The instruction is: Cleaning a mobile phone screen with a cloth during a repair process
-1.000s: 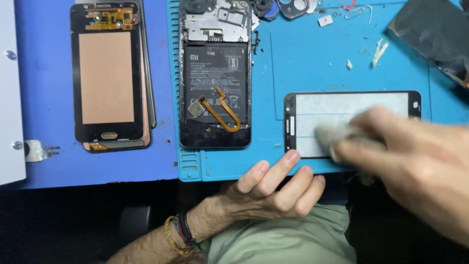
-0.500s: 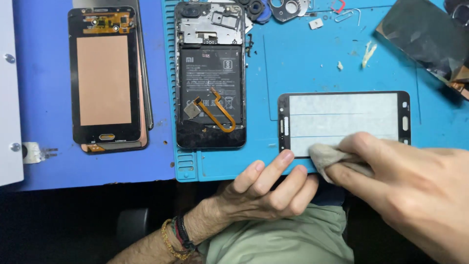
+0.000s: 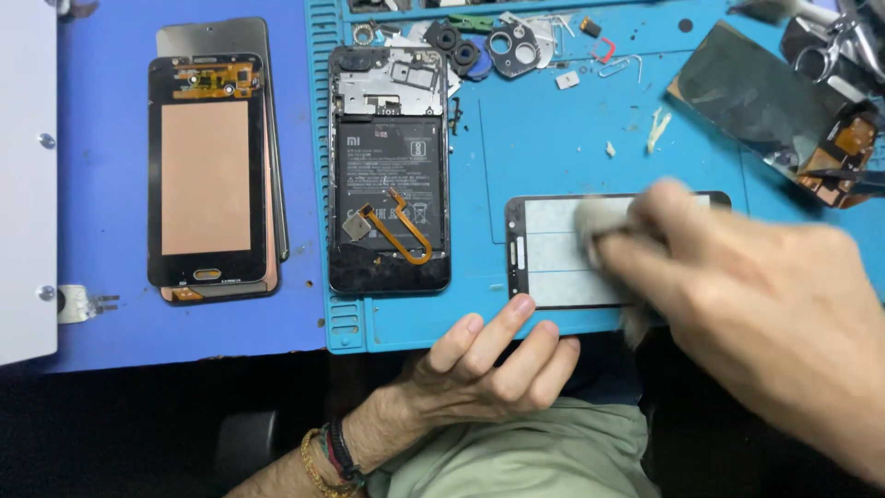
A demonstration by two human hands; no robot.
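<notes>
Both hands work at the near edge of a blue repair mat (image 3: 553,138). The right hand (image 3: 765,304) is clenched on a small greyish cloth (image 3: 599,221) and presses it onto a black-framed glass screen panel (image 3: 553,267), which lies flat on the mat near its front edge, long side running left to right. The hand covers the panel's right half; the cloth looks blurred. The left hand (image 3: 489,364) rests at the mat's front lip, fingers loosely spread and holding nothing, with the fingertips touching the mat just below the panel's left end. Bracelets (image 3: 327,456) circle that wrist.

Left of the panel, an opened phone (image 3: 389,166) lies upright on the mat, its battery (image 3: 387,184) bare and an orange flex cable (image 3: 401,231) curling across it. Further left, on a blue tabletop (image 3: 111,341), sits a display assembly (image 3: 207,175) with a copper-coloured back, stacked on another panel. A black camera bezel (image 3: 512,48) and small loose parts lie along the mat's far edge. At the far right a dark panel (image 3: 751,92) with an orange flex lies tilted.
</notes>
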